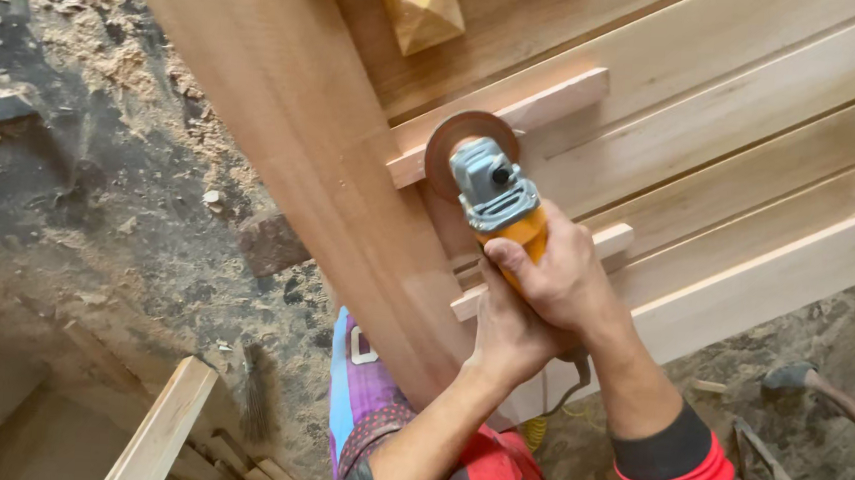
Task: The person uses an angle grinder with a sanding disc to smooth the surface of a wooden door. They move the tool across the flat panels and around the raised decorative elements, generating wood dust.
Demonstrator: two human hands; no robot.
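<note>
Tool: an orange and grey angle grinder is held over the wooden door frame, its sanding disc set against a short slat.
Right hand: clenched around the grinder body.
Left hand: wrapped beneath the right, gripping the grinder's rear.
Floor: covered in sawdust.
Hammer: lying well apart, at right.

Orange-bodied grinder (grey head, brown disc) against pale tan door.

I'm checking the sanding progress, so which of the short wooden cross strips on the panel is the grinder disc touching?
The uppermost cross strip; the disc of the angle grinder meets it, while the two lower strips lie nearer both hands.
</note>
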